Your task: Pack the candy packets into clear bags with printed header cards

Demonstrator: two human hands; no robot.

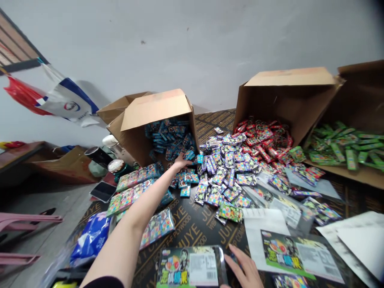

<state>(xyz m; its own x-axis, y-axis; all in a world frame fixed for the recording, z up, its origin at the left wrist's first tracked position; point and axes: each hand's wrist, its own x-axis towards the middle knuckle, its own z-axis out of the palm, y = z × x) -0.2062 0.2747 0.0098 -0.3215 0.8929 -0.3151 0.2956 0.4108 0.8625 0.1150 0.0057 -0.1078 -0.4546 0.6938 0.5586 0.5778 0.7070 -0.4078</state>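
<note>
At the far side of the black plywood board (192,228), the left hand (182,161) lies open and palm-down, fingers spread, on the spill of blue foil packets (169,138), with no packet clearly gripped between them. Those packets lie straight ahead of the hand and slightly to its left, heaped inside the mouth of a tipped cardboard box (156,110) and trailing out onto the board, so the left hand is far nearer to them than the right. The left arm (144,212) stretches diagonally up from the lower left, passing over long multicoloured strip packs (132,186). At the near edge of the board, the right hand (243,268) sits with its fingers spread against the right end of a flat printed pack (192,266), whose long axis runs left to right along that edge; whether it grips the pack or only touches it cannot be told. Farther right, a loose heap of small multicoloured packets (225,172) covers the middle of the board, red packets (261,140) spill from a second tipped box (288,78), and green strip packs (342,152) lie in a third box (360,96) at the right edge.
</note>
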